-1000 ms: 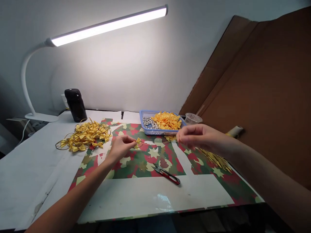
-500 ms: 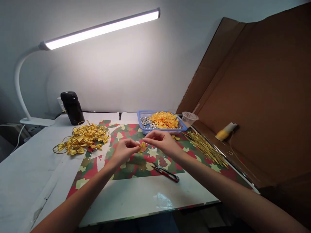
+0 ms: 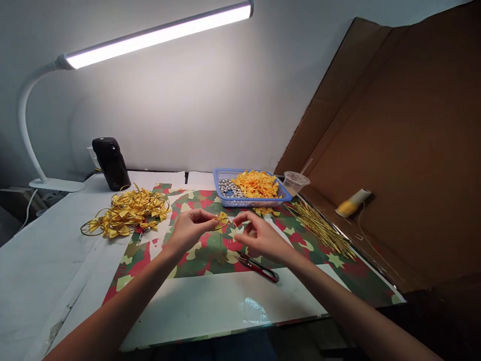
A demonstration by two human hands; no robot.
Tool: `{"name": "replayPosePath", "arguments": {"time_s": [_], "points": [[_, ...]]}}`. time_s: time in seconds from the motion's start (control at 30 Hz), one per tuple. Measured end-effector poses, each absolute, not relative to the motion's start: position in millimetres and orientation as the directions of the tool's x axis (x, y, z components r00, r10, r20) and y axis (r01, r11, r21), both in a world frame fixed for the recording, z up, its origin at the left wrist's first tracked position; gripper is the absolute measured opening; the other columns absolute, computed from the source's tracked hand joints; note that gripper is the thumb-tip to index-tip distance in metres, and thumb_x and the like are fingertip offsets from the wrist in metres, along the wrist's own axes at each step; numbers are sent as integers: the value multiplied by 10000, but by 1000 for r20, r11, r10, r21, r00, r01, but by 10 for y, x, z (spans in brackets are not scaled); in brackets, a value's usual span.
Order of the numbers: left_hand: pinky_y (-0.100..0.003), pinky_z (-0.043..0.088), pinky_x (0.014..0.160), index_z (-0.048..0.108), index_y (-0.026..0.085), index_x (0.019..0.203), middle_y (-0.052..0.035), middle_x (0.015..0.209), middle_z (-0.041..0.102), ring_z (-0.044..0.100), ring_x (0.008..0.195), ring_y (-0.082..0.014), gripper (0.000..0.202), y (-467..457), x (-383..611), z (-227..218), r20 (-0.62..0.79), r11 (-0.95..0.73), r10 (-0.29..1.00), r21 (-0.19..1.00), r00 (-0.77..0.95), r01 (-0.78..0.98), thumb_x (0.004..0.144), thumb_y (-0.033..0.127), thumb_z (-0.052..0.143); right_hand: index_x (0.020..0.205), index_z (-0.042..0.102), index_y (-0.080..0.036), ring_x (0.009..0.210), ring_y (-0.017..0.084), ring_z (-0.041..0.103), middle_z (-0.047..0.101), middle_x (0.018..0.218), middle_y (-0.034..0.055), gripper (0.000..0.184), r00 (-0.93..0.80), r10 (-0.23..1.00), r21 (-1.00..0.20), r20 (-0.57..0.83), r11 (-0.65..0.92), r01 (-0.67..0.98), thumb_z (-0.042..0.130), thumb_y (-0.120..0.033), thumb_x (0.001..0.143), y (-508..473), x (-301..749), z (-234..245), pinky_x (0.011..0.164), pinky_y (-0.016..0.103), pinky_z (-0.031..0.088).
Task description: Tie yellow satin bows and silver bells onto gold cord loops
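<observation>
My left hand [image 3: 191, 229] pinches a yellow ribbon bow [image 3: 222, 217] with a thin gold cord looped below it, held above the patterned sheet. Just right of the bow is my right hand [image 3: 259, 236], its thumb and forefinger parted, with nothing visible between them. A pair of thread snips [image 3: 258, 266] with red-and-black handles lies on the sheet beneath my right hand. To the left lies a heap of finished-looking yellow bows on gold cord loops [image 3: 131, 211]. Behind my hands stands a blue plastic basket [image 3: 248, 202] with loose yellow bows [image 3: 259, 184] and silver bells or beads [image 3: 229, 188].
A bundle of gold cords [image 3: 323, 228] lies at the right, beside a cardboard panel [image 3: 406, 150]. A clear plastic cup [image 3: 296, 183] stands by the basket. At the back left are a black bottle-like object [image 3: 111, 164] and a white desk lamp [image 3: 56, 185].
My right hand has drawn back to the right from the bow, and its fingers have parted. The left hand still holds the bow, which now shows more clearly. The view has shifted slightly.
</observation>
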State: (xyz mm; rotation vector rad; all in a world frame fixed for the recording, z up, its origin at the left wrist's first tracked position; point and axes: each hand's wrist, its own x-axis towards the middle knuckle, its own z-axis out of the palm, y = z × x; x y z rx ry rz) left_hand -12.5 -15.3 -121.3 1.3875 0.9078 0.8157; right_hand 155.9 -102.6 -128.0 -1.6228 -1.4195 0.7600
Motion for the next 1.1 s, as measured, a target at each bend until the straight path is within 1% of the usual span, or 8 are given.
{"name": "replayPosePath", "arguments": {"time_s": [0.07,0.13,0.23,0.33,0.53,0.7,0.9,1.1], "points": [[-269,535,666,706,165,597,-37,639,716,655,638,-156,110,-156,-122,-1198,-61,55,894,998,444,26,539,220,781,963,600,-189,612,130,563,638,1012,61,338,118,993,-886,28,-30,463,691,-273,648,-1033,1476,-1362,563,282,454],[-272,536,669,702,162,585,-34,631,713,649,631,-154,130,-146,-124,-1190,-71,75,894,997,443,8,513,221,793,951,628,-181,666,137,582,640,1067,74,292,82,997,-898,12,-25,440,674,-284,682,-1009,1395,-1434,602,282,467],[-273,533,658,697,155,572,-27,605,697,630,607,-146,172,-107,-133,-1189,-81,101,903,995,422,-26,471,231,814,765,651,-166,643,142,570,672,808,45,131,51,999,-913,-8,-28,407,608,-289,754,-958,1344,-1509,595,271,449],[-268,532,675,702,149,579,-17,619,685,622,625,-135,205,-69,-142,-1196,-84,120,917,990,389,-70,452,255,823,695,609,-170,569,127,531,612,653,8,160,57,998,-927,-13,-33,375,608,-315,763,-931,1371,-1526,522,247,412],[-308,541,741,701,136,576,-25,645,681,633,661,-152,233,-61,-143,-1213,-103,172,909,975,404,-139,432,261,834,931,613,-189,613,101,559,639,1003,40,301,13,1000,-965,-3,-6,264,695,-348,689,-819,1320,-1517,540,240,456],[-320,535,782,706,123,592,-34,662,685,638,691,-157,231,-17,-166,-1228,-134,224,896,960,423,-171,446,245,836,716,605,-163,506,92,502,572,641,-18,248,-11,1000,-980,-25,-22,196,632,-407,745,-739,1269,-1564,501,236,434],[-318,529,803,715,115,605,-46,676,694,646,722,-169,240,-3,-173,-1264,-166,282,871,939,462,-196,437,228,844,930,618,-184,682,108,606,637,1051,57,347,-57,998,-989,-15,-6,145,695,-439,707,-818,1323,-1530,567,232,490],[-288,524,815,724,125,613,-49,702,703,642,746,-159,148,32,-192,-1292,-160,291,877,927,453,-237,519,208,802,774,672,-156,617,134,637,688,736,29,361,-192,980,-990,-47,-21,137,685,-510,704,-817,1265,-1528,615,278,522]]}}
